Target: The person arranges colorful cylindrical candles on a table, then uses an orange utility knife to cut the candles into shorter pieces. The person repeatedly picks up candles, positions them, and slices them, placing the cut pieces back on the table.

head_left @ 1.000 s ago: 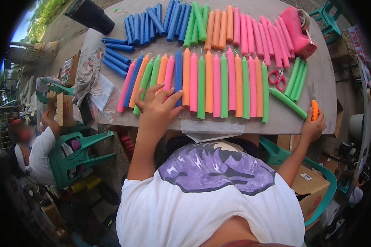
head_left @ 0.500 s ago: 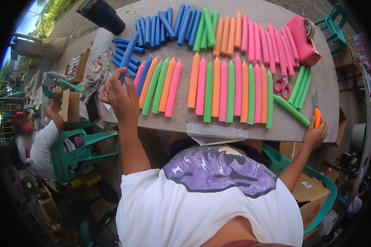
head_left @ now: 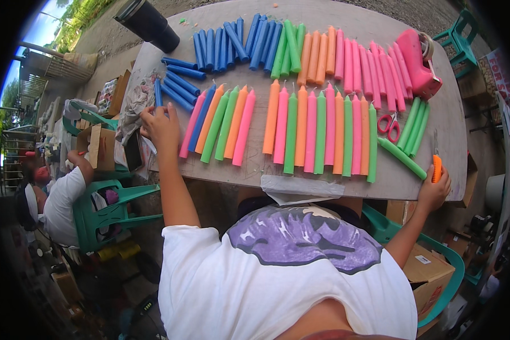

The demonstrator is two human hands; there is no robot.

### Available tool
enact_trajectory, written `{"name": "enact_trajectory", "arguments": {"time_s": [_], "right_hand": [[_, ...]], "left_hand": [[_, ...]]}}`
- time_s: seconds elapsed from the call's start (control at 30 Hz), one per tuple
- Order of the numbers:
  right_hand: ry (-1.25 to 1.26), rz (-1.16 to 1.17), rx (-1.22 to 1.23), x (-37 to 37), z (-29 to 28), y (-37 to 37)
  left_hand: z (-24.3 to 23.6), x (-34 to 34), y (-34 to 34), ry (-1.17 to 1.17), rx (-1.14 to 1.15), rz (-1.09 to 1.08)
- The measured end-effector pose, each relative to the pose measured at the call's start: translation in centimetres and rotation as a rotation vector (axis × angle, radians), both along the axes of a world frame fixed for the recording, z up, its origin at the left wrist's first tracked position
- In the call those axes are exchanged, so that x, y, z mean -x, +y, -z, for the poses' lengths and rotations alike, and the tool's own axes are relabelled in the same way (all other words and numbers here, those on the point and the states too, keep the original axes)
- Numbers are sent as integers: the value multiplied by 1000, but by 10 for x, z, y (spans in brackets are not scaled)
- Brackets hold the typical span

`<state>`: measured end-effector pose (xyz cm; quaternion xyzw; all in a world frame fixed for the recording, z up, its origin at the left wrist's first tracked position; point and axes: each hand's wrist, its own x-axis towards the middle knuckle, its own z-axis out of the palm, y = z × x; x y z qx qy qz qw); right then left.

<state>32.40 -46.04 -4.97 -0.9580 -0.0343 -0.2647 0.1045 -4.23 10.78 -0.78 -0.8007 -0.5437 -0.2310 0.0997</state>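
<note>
My left hand (head_left: 162, 129) is closed on the lower end of a blue candle (head_left: 158, 92) at the table's left side, beside a crumpled grey cloth (head_left: 135, 105). Just right of it, a row of candles lies side by side: pink, blue (head_left: 205, 117), orange, green and pink. A second row of pink, green and orange candles (head_left: 291, 134) fills the middle. My right hand (head_left: 434, 190) grips an orange utility knife (head_left: 437, 168) at the right edge, blade pointing away. Beside it a green candle (head_left: 402, 158) lies slantwise.
Blue candles (head_left: 209, 50), green, orange and pink ones (head_left: 374, 68) lie along the far side. Red scissors (head_left: 389, 126) and a pink tape dispenser (head_left: 418, 65) are at the right. A black tumbler (head_left: 148, 25) stands far left. Someone in a white shirt (head_left: 65, 198) sits at left.
My left hand has come down to the table with the blue candle, which was raised and tilted before. The right hand keeps its grip on the knife. The whole view has shifted slightly.
</note>
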Motion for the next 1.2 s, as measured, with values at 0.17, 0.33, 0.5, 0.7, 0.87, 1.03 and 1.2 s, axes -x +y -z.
{"name": "enact_trajectory", "arguments": {"time_s": [0.17,0.33,0.5,0.7,0.87,1.03,1.2], "right_hand": [[8,2,9,0,0,-1],[9,5,4,1,-2,0],[17,2,-5,2,-2,0],[43,6,-16,5,-7,7],[26,15,-4,6,-7,3],[34,24,1,2,-2,1],[23,1,0,1,-4,1]], "left_hand": [[-29,-35,-16,141,197,-111],[-37,-41,-22,171,272,-89],[-51,-43,-38,238,270,-124],[-39,-30,-28,160,188,-173],[-61,-34,-92,-67,-9,119],[-44,-53,-174,-16,166,468],[-17,-60,-196,21,13,488]]}}
